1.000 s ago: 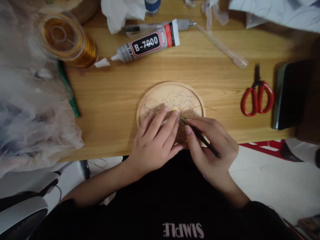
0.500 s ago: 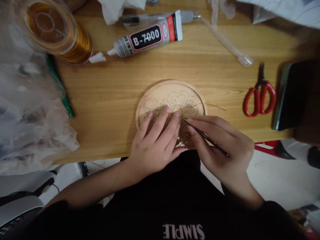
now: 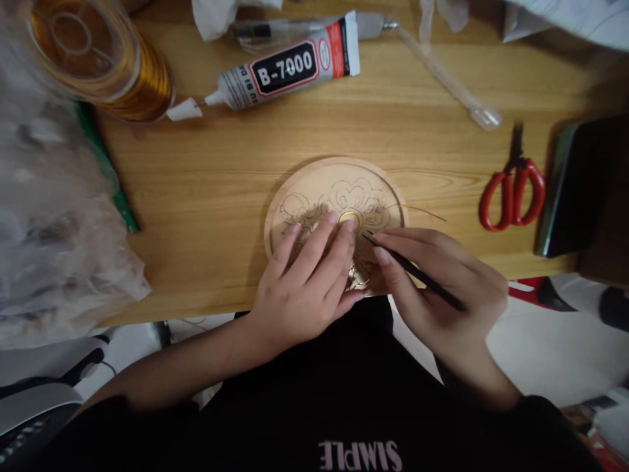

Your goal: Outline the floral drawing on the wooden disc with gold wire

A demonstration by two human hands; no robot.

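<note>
A light-brown, wood-grained table point(image 3: 221, 157) carried a round, pale wooden disc point(image 3: 319, 176) with a raised rim and a drawn floral pattern, set at the middle of the near edge, seemingly for easy reach. The person's left hand point(image 3: 307, 282) lay across it, fingers spread, likely to steady it; the right hand point(image 3: 447, 265) was closed in a pen-like pinch. A clear plastic spool of golden wire point(image 3: 147, 78) stood toward the table's left end, near a silver, black and red glue tube point(image 3: 289, 69), both apparently kept clear of the hands. Red-handled scissors point(image 3: 507, 196) lay toward the right end. The right fingers gripped a slim black tool point(image 3: 422, 276) low, presumably for control, its tip near a thin gold wire ring point(image 3: 348, 212); whether the tip touched the disc could not be told.
</note>
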